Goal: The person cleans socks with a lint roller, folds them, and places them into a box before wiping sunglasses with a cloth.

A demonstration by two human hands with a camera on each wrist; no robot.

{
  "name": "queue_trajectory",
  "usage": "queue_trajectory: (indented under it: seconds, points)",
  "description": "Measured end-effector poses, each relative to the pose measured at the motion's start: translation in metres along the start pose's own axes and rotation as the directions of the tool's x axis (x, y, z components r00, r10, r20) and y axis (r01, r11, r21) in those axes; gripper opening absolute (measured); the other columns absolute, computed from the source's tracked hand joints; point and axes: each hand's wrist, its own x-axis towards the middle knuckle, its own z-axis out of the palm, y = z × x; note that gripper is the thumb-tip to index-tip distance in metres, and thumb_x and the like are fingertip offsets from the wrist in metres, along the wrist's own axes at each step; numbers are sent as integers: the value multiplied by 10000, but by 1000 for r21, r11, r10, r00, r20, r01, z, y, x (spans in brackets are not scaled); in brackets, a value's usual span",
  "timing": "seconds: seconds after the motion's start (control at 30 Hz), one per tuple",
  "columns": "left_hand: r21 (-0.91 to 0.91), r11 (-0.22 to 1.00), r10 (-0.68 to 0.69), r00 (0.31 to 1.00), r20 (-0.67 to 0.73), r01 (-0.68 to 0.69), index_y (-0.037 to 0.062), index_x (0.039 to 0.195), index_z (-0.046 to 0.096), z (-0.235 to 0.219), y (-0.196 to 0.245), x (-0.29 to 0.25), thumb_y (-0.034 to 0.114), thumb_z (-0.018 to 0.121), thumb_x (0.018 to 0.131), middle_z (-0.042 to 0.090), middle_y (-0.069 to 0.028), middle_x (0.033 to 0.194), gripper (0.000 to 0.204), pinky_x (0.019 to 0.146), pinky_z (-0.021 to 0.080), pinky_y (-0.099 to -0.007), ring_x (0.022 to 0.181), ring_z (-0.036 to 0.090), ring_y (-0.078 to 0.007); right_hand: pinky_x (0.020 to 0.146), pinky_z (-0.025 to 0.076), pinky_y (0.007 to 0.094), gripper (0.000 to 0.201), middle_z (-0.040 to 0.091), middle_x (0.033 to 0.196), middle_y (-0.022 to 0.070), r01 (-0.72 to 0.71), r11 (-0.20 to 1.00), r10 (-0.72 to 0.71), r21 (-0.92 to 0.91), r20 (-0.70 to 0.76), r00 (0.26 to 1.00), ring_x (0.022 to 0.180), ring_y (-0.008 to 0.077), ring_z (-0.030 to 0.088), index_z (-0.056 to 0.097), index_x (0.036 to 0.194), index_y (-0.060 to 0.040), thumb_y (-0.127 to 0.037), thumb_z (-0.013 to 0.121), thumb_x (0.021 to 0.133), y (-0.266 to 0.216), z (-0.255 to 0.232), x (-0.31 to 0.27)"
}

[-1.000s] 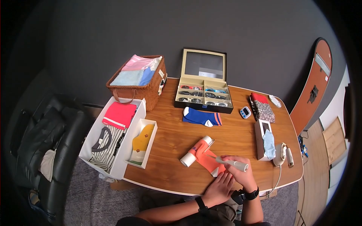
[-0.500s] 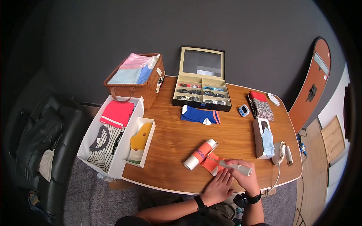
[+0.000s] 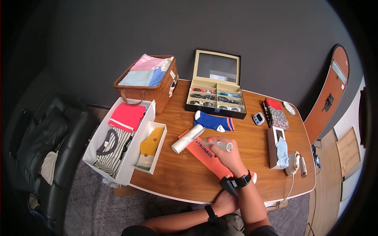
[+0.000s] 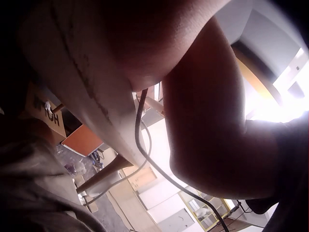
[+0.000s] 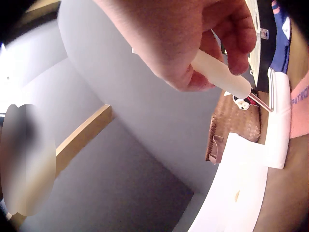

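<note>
An orange sock with dark lettering [image 3: 204,155] lies stretched flat on the table. My right hand [image 3: 228,153] grips the pale handle of a lint roller, whose white roll [image 3: 188,139] rests over the sock's far left end. In the right wrist view, the fingers of my right hand [image 5: 193,43] curl round the handle [image 5: 222,75], and the roll [image 5: 278,121] lies beside the lettering. My left hand [image 3: 227,202] is at the table's front edge near the sock's near end; its fingers are hidden behind my right wrist.
A blue sock [image 3: 214,121] lies beyond the roller, before an open glasses case [image 3: 215,109]. To the left stand a wicker basket [image 3: 159,92], a white bin [image 3: 92,145] and a small tray [image 3: 160,147]. A tissue box [image 3: 273,151] and a corded device [image 3: 292,167] sit right.
My right hand has moved the roller away from me and leftward. The sock, earlier partly lifted round the roll, now lies flat with its lettering showing. My left fingers have become hidden.
</note>
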Motion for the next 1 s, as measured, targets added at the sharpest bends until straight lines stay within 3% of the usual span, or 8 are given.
queue_trajectory:
  seconds: [0.17,0.27,0.33,0.57,0.7,0.8,0.9,1.0]
  points:
    - [45,999,7,998,67,-10,22,1133,621,-4,2,0,233,563,929,638,-190,1216,299,994,435,-458,1186,561,-348,606,533,246,244,751,914,67,46,997,-46,-68,-7,999,702,85,638,746,1077,26,-93,685,874,0,-3,-4]
    - [-120,986,-96,982,164,116,23,1206,595,-12,7,6,289,558,939,577,-199,1348,379,1075,394,-459,1282,505,-341,611,534,245,244,750,922,67,-13,1000,13,-1,-14,1000,705,83,638,744,1082,25,-83,680,873,0,-18,-33]
    - [309,950,54,998,-19,-45,28,1259,564,3,1,-2,328,553,943,494,-199,1453,436,1156,324,-479,1361,434,-354,730,549,274,249,763,901,109,-160,985,163,64,-34,986,787,118,686,746,1077,21,-59,677,852,-8,-28,-53]
    - [274,961,-4,984,180,-46,-96,1303,519,-4,2,2,347,554,926,493,-285,1390,583,1193,284,-516,1370,428,-415,754,550,260,224,761,1054,123,-62,997,60,-39,-62,996,865,116,681,730,1057,54,-45,663,868,-2,-51,-89]
    - [312,948,33,994,100,-63,-107,1290,518,-6,5,0,358,536,937,501,-292,1381,583,1197,274,-505,1374,423,-417,806,553,277,211,756,1091,134,-149,989,150,22,-46,988,927,141,692,733,1037,50,-17,653,854,-7,-74,-109]
    - [274,961,24,997,71,-42,-90,1255,562,-3,5,-1,296,566,930,528,-262,1380,505,1179,317,-487,1360,454,-396,853,548,293,204,756,1083,149,-137,990,138,30,-54,989,966,161,700,723,1037,61,-7,674,850,-9,-90,-126]
    - [-70,935,351,936,21,-348,4,1092,685,-5,2,-15,114,660,841,628,-139,1250,275,1081,454,-460,1212,594,-301,857,549,300,210,757,1091,138,-219,975,220,25,-60,974,973,160,701,731,1039,44,-13,687,842,-15,-100,-139]
    - [-236,906,365,931,20,-350,82,1064,725,-52,13,-33,34,679,787,690,-81,1165,285,979,521,-427,1145,645,-262,843,553,297,226,763,1067,129,-233,972,232,-16,-49,972,949,152,707,743,1051,27,-34,694,839,-16,-102,-135]
